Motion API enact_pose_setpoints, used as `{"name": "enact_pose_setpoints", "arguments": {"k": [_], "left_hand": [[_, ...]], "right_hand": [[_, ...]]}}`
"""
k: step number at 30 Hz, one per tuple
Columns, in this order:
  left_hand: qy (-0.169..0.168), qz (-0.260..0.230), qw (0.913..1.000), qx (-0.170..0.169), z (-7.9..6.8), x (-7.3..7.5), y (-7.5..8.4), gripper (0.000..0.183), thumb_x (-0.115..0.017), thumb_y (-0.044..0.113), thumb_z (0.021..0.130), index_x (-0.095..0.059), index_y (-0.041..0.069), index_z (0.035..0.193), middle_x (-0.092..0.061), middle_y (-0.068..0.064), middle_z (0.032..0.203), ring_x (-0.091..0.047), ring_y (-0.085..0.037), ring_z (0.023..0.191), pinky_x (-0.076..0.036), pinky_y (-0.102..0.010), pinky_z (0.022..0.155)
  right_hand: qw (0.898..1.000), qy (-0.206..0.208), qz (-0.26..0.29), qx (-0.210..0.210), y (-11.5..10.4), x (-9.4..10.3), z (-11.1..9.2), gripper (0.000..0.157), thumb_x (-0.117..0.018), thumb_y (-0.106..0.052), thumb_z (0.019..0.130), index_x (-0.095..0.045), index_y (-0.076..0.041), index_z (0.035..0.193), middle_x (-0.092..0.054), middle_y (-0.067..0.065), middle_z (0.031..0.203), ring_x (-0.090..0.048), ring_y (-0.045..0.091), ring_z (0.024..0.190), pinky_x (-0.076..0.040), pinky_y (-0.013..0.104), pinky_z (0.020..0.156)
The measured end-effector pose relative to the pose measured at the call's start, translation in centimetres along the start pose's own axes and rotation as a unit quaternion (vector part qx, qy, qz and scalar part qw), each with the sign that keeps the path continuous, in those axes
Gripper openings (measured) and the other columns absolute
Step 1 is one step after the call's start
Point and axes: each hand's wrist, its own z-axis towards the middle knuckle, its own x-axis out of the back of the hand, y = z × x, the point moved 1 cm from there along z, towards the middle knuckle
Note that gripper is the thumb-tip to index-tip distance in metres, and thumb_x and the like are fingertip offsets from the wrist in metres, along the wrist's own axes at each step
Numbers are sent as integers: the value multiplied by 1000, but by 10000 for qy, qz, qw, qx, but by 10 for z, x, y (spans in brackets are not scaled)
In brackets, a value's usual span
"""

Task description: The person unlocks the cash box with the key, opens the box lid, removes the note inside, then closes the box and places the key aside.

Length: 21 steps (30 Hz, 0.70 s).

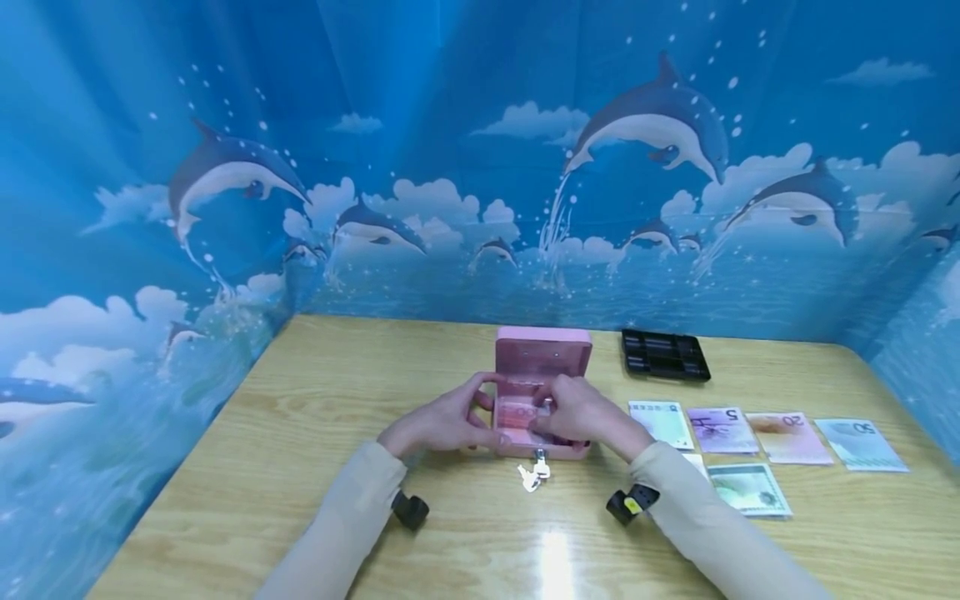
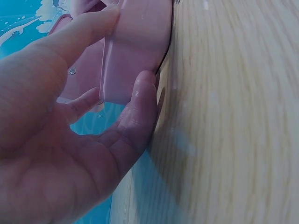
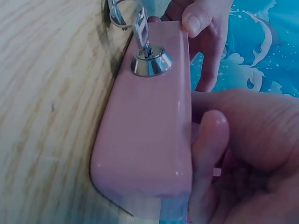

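A pink cash box (image 1: pixel 543 335) stands on the table with its lid raised, and a red banknote (image 1: pixel 516 411) lies inside. At the box's left end, my left hand (image 1: pixel 450 417) grips the wall, thumb near the front rim and fingers against the side. My right hand (image 1: pixel 581 410) reaches over the front wall into the box, its curled fingers and thumb on the right end of the banknote. The right fingertips are partly hidden behind the box wall in the right wrist view. A key (image 3: pixel 141 29) sits in the front lock (image 3: pixel 152 61), with another key (image 1: pixel 531 480) hanging by it.
Behind and right of the box lies a black compartment tray (image 1: pixel 664 357). Several banknotes lie in rows at right, among them a purple note (image 1: pixel 722 430), a pinkish note (image 1: pixel 790 437), a blue note (image 1: pixel 862 444) and a green note (image 1: pixel 748 489). A dolphin-print curtain (image 1: pixel 450 167) encloses the table.
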Motion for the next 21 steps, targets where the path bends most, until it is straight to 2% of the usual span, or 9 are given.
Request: {"name": "enact_pose_setpoints", "arguments": {"k": [6,10,12,17,21], "left_hand": [[16,-119,9999,62,0,0,-1,92,-86,22,82,-31,30,156,-57,-13,134,-68,-20,98,-60,-34,81],[-2,-120,9999,57,0,0,-1,93,-86,22,82,-30,30,157,-56,-13,135,-68,-19,98,-60,-34,81],[8,-87,10000,39,0,0,-1,92,-85,22,83,-30,29,157,-56,-13,136,-69,-19,98,-61,-34,81],[-4,-65,10000,53,1,0,-1,93,-86,26,83,-30,30,157,-56,-12,137,-68,-19,99,-61,-35,81],[6,19,10000,70,1,0,-1,94,-86,29,82,-30,31,157,-56,-10,137,-68,-19,99,-61,-35,81]], "right_hand": [[9989,203,425,15,-1,1,-4,28,-82,-17,83,-71,-8,107,-61,2,72,-52,12,52,-46,26,45],[9976,264,627,154,0,1,-10,23,-81,-16,83,-70,-10,103,-58,1,68,-50,10,49,-43,26,46],[9961,277,799,233,1,2,-12,22,-81,-13,83,-70,-11,102,-61,1,71,-53,11,54,-45,26,51],[9913,407,1018,728,4,1,-14,26,-80,-6,82,-69,-11,105,-67,2,88,-60,13,78,-52,28,67],[9877,517,1130,947,7,-1,-15,25,-75,-5,87,-69,-12,110,-68,2,94,-62,13,81,-55,26,71]]}}
